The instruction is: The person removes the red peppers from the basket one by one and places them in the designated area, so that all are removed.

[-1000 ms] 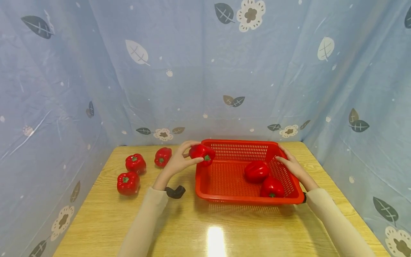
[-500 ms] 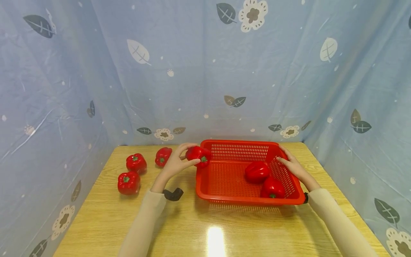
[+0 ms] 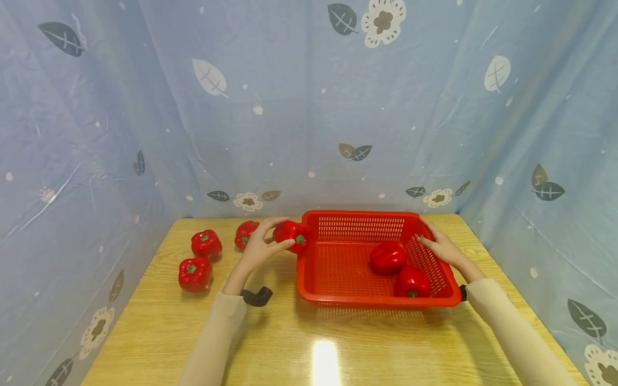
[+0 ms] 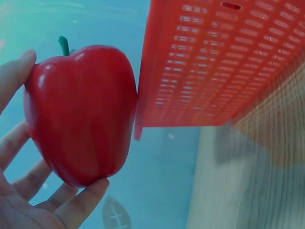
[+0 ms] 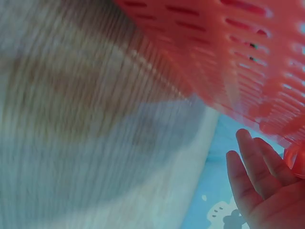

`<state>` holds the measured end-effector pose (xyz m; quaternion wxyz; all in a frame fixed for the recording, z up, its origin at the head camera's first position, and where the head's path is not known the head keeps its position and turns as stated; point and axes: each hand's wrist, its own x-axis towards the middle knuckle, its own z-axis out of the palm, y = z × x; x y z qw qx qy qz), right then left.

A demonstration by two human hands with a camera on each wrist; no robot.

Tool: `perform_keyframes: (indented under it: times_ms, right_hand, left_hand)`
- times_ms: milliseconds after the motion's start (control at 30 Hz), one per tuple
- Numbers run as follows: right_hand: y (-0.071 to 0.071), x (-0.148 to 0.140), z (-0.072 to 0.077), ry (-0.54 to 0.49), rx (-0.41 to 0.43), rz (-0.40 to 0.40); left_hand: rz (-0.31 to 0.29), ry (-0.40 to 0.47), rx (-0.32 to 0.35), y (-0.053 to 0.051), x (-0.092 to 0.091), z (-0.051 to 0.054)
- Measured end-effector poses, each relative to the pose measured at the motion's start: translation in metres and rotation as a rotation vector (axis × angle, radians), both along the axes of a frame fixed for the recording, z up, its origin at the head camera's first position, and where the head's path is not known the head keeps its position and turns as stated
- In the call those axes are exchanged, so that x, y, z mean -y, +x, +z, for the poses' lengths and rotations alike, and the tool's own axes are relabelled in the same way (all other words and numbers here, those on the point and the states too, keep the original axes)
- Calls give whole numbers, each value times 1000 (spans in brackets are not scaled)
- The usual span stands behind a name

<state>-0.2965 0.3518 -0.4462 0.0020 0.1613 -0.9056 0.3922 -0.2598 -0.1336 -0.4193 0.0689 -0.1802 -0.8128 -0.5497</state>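
My left hand [image 3: 258, 249] holds a glossy red bell pepper [image 3: 291, 236] with a green stem, just outside the left rim of a red slotted basket [image 3: 338, 300]. In the left wrist view thumb and fingers wrap that bell pepper [image 4: 86, 114], right beside the basket's rim [image 4: 143, 81]; whether they touch I cannot tell. My right hand [image 3: 445, 251] grips the basket's right rim, thumb inside and fingers outside. Those fingers [image 5: 257, 167] show below the slotted wall [image 5: 228, 62] in the right wrist view. Inside the basket, on its right, lie two red bell peppers [image 3: 388, 258] [image 3: 412, 282].
On the wooden table [image 3: 159, 327], left of my left hand, sit two bell peppers [image 3: 206, 244] [image 3: 195, 274] close together. Another bell pepper [image 3: 245, 234] stands behind that hand, partly covered. A blue patterned curtain [image 3: 280, 128] borders the table at the back and sides.
My left hand has drawn the bell pepper a little to the left, from over the basket's left rim to just outside it. My right hand stays at the right rim.
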Motion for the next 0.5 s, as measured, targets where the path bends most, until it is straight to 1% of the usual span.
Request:
perform_keyframes:
  times_ms: [133,267,367,500]
  right_hand:
    - [-2,0,-1,66,-33,10]
    - [-2,1,-1,115,-40,1]
    - [-3,3,0,138,-37,-3]
    - [-2,5,0,151,-21,-18]
  left_hand:
    - [15,-6,10,4,2,1]
    - [19,-14,4,17,2,14]
    - [13,-2,-5,26,2,22]
    - [-3,53,6,28,4,20]
